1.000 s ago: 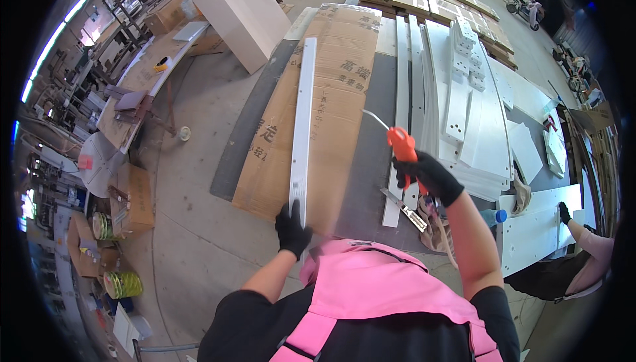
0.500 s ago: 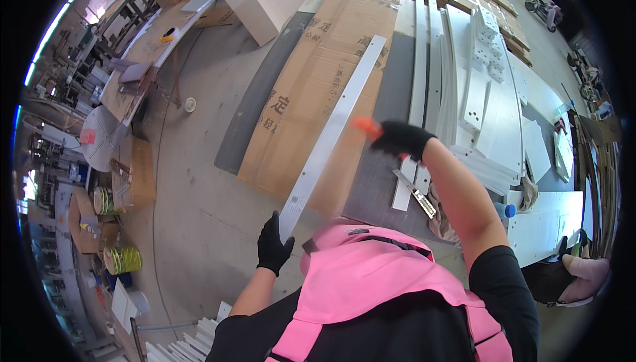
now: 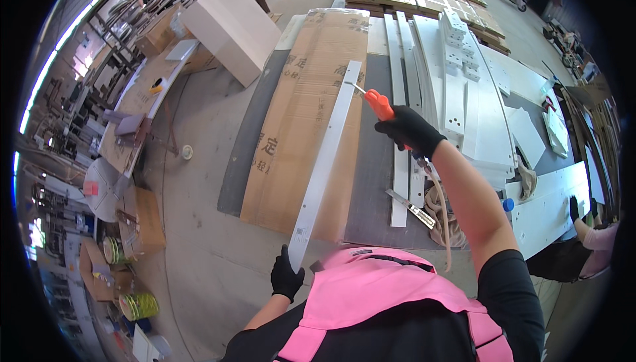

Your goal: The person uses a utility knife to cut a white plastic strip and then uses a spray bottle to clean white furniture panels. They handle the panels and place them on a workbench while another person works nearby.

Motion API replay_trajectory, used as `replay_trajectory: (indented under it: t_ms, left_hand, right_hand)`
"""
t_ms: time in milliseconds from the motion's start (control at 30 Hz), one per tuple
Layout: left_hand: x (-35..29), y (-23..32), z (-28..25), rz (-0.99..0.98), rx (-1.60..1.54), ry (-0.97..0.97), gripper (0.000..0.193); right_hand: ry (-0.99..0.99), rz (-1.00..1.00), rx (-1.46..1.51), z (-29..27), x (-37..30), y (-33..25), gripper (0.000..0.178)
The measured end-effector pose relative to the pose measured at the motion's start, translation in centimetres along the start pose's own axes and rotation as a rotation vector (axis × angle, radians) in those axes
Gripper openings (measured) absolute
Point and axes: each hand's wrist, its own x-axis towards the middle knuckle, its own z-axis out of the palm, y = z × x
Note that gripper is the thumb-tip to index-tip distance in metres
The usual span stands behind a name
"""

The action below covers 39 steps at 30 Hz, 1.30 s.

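My left hand [image 3: 287, 274], in a black glove, grips the near end of a long, narrow white panel strip [image 3: 326, 153] with small holes along it. The strip slants away over a large flat cardboard box [image 3: 286, 143]. In my right hand [image 3: 412, 130], also gloved in black, is an orange air blow gun [image 3: 379, 103] with a hose [image 3: 442, 219] hanging from it. Its thin metal nozzle points at the strip's far end, close to a hole there; whether it touches I cannot tell. A utility knife [image 3: 411, 208] lies on the dark table surface below my right hand.
Stacked white panels [image 3: 434, 84] and drilled white blocks [image 3: 457, 44] stand to the right. A crumpled cloth [image 3: 437, 213] lies beside the knife. At far right another person's gloved hand [image 3: 574, 208] rests by a white panel. A wooden workbench [image 3: 142, 107] is at left.
My right hand with the blow gun has moved slightly left, its nozzle now at the strip's far end. My view has tilted, and things sit lower and further left.
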Motion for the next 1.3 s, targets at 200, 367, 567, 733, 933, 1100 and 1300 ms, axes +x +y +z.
replay_trajectory:
  t_ms: [200,367,567,733,933,1100,1300]
  left_hand:
    - [2.5,0.3,1.2,-0.022,0.009,0.036,0.094]
    - [5.0,-1.9,-1.8,-0.095,-0.622,-0.413,0.061]
    - [9.0,-1.8,-3.6,-0.302,-1.293,-0.873,0.054]
    - [11.0,-2.1,-3.2,-0.442,-1.463,-0.948,0.077]
    - [10.7,-3.4,-1.6,-0.423,-1.371,-0.773,0.075]
    - [9.3,-3.5,-0.6,-0.345,-1.046,-0.461,0.056]
    - [6.1,-2.2,-0.3,-0.203,-0.562,-0.142,0.047]
  right_hand:
    - [0.044,-0.099,0.091,1.0,0.5,2.1,0.017]
    - [-0.244,0.085,-0.045,0.3,-3.4,4.6,0.015]
    - [-0.241,0.05,-0.316,2.6,-5.6,4.8,0.018]
    - [-1.044,0.012,-0.337,5.9,-7.4,4.2,0.018]
    - [-0.498,0.009,-0.834,3.6,-6.8,6.4,0.019]
    - [-0.382,0.277,-0.654,-0.5,-9.2,8.9,0.019]
    - [-0.453,0.187,-0.621,-0.8,-11.9,11.9,0.024]
